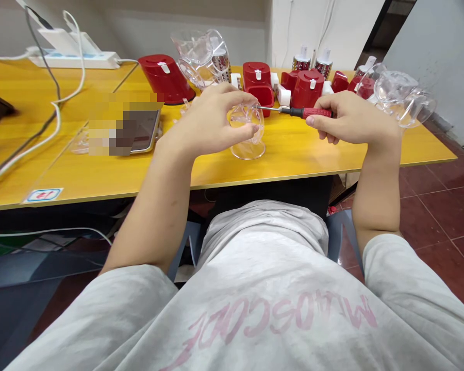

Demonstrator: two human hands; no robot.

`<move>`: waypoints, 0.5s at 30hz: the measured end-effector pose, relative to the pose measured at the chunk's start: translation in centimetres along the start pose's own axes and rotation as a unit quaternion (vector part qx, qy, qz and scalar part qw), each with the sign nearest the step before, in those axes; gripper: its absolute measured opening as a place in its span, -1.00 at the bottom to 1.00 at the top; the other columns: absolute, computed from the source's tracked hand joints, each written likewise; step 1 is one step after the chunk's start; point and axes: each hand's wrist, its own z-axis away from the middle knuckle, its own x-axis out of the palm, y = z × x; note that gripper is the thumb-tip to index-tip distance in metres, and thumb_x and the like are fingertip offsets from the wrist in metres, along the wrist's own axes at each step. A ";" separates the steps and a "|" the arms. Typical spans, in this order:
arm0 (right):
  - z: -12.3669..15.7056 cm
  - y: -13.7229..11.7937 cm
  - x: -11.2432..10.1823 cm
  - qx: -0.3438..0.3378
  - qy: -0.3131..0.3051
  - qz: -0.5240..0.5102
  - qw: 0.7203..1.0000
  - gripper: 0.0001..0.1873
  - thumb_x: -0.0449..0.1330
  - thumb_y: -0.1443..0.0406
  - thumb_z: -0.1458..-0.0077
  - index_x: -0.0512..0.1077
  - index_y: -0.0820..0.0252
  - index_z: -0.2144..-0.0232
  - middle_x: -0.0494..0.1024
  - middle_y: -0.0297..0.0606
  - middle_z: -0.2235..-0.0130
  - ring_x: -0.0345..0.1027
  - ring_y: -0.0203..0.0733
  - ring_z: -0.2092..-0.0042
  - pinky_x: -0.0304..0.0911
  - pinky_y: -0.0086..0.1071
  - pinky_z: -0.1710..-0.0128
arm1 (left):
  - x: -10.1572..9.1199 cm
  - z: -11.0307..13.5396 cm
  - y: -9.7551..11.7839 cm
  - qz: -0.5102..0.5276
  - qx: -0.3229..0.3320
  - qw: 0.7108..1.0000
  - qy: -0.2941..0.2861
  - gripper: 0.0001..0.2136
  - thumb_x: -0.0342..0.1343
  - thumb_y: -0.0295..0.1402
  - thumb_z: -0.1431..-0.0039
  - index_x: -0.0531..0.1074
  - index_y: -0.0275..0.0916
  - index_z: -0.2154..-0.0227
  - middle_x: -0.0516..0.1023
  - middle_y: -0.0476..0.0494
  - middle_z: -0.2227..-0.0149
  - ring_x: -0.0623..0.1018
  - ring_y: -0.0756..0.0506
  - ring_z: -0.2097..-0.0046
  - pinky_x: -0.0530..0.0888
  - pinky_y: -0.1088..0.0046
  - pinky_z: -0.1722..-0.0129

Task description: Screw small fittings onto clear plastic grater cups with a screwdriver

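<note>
My left hand [220,117] curls around a clear plastic part [248,149] with a round rim, which stands on the yellow table. Its thumb and fingers grip the upper portion from the left. In my right hand [350,117] is a screwdriver [313,113] with a red and black handle, held level. The metal shaft points left, and its tip meets the clear part near my left fingertips. Whether a screw sits at the tip is too small to tell.
Along the back of the yellow table [294,149] stand red housings [166,77], stacked clear parts [201,56] and metal-and-white cylinders [324,64]. More clear parts [404,98] are at right. A phone [145,131], power strip [77,58] and cables lie left.
</note>
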 end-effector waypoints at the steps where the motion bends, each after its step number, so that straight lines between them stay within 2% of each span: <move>1: -0.2 0.1 0.1 0.003 -0.009 -0.010 1.000 -0.49 0.60 0.07 -0.61 0.52 -0.04 0.38 0.77 -0.25 0.37 0.63 -0.02 0.36 0.47 -0.12 0.31 | 0.0 0.0 -0.1 -0.002 0.002 1.000 0.000 -0.34 0.31 0.14 -0.45 0.67 0.13 -0.53 0.67 -0.23 -0.51 0.57 -0.64 -0.63 0.46 -0.45 -0.73; 4: -0.8 0.6 0.3 0.000 -0.027 -0.038 0.999 -0.44 0.60 -0.09 -0.62 0.56 -0.03 0.36 0.76 -0.24 0.41 0.62 -0.03 0.40 0.48 -0.14 0.33 | 0.1 0.0 -0.3 -0.009 0.005 1.000 0.001 -0.35 0.31 0.12 -0.45 0.67 0.17 -0.53 0.67 -0.20 -0.53 0.56 -0.62 -0.65 0.48 -0.42 -0.72; 7: -1.3 1.1 0.4 -0.003 -0.042 -0.035 0.998 -0.36 0.45 -0.21 -0.72 0.62 0.00 0.36 0.72 -0.23 0.45 0.56 -0.08 0.47 0.43 -0.15 0.37 | 0.3 0.0 -0.5 -0.011 0.007 1.000 0.015 -0.37 0.32 0.13 -0.46 0.69 0.17 -0.51 0.69 -0.21 -0.52 0.60 -0.61 -0.62 0.51 -0.38 -0.71; 9: -1.4 1.1 0.4 -0.012 -0.045 -0.029 0.998 -0.28 0.41 -0.28 -0.72 0.63 0.02 0.38 0.71 -0.23 0.47 0.52 -0.11 0.50 0.40 -0.16 0.41 | 0.4 0.0 -0.6 -0.009 0.009 0.999 0.030 -0.39 0.32 0.15 -0.47 0.71 0.17 -0.48 0.71 -0.21 -0.49 0.63 -0.60 -0.59 0.54 -0.38 -0.69; 12: -1.2 0.7 0.4 -0.030 -0.008 -0.028 0.999 -0.30 0.55 -0.35 -0.55 0.62 -0.02 0.38 0.71 -0.25 0.45 0.58 -0.05 0.44 0.41 -0.16 0.42 | 0.5 0.0 -0.5 -0.010 0.010 1.000 0.026 -0.39 0.32 0.16 -0.47 0.72 0.17 -0.48 0.71 -0.21 -0.50 0.63 -0.60 -0.59 0.53 -0.40 -0.70; 15: -0.8 0.2 0.3 -0.049 0.040 -0.016 0.998 -0.42 0.64 -0.26 -0.46 0.61 -0.11 0.37 0.73 -0.27 0.41 0.68 0.09 0.29 0.44 -0.10 0.36 | 0.3 0.0 -0.3 -0.009 0.008 1.000 0.016 -0.37 0.30 0.14 -0.47 0.71 0.15 -0.50 0.69 -0.21 -0.51 0.62 -0.60 -0.61 0.53 -0.39 -0.71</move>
